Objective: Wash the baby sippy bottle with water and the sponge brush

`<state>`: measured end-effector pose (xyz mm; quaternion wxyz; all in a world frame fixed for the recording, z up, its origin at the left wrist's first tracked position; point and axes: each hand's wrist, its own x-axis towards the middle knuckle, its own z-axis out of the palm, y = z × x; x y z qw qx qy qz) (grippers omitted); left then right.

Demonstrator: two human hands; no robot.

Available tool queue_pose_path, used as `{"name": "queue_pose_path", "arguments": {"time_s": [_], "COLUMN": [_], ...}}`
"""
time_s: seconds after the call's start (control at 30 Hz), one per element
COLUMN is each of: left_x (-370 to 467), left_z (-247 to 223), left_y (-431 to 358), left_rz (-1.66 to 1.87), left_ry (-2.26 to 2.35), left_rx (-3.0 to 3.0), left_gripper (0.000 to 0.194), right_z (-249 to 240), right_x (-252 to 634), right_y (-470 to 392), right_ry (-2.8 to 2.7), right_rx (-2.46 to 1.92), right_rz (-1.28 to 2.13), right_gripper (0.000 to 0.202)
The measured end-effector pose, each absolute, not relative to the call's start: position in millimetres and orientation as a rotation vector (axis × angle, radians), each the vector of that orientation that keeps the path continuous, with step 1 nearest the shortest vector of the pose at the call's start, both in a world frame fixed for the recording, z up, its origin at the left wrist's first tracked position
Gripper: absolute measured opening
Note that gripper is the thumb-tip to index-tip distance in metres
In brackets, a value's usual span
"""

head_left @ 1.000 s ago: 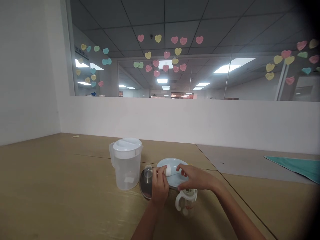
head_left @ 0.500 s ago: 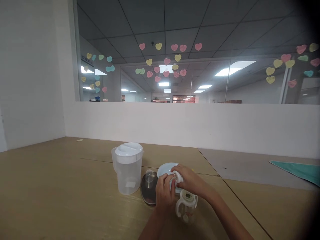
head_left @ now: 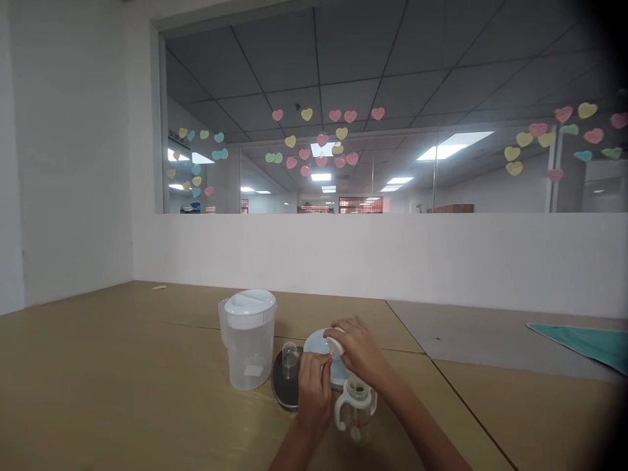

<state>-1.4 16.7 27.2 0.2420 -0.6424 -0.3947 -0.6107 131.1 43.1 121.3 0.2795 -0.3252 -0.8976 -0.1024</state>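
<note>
My right hand (head_left: 360, 350) grips a white baby bottle collar (head_left: 335, 345) from above, tilted so its opening faces left. Against the lower left edge of this collar, my left hand (head_left: 314, 386) has its fingers pinched together; any smaller part between the fingertips is hidden. Just below the hands stands a clear baby bottle (head_left: 357, 418) with white side handles, upright and with its neck uncovered. Behind the hands lies a light blue plate (head_left: 314, 341), partly covered by them.
Left of my hands a clear dome cap (head_left: 289, 355) stands on a dark oval tray (head_left: 283, 386). Further left is a lidded translucent pitcher (head_left: 251, 347). A teal cloth (head_left: 583, 343) lies at the far right; a low wall with a window (head_left: 343, 255) bounds the table's back.
The view has tilted up and shifted slightly. My right hand has turned the collar a little, and my left fingers have slid to its lower edge. The bottle stands where it was.
</note>
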Motion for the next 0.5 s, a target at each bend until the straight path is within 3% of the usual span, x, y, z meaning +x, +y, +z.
{"name": "queue_pose_path", "arguments": {"time_s": [0.5], "left_x": [-3.7], "left_z": [37.0], "left_y": [25.8], "left_rz": [-1.554], "left_ry": [-1.046], "left_rx": [-1.751], "left_gripper": [0.012], "right_z": [115.2], "right_x": [133.7], "right_y": [64.2], "right_ry": [-2.240], "right_rx": [-0.899], "right_rz": [-0.481], "right_gripper": [0.047]}}
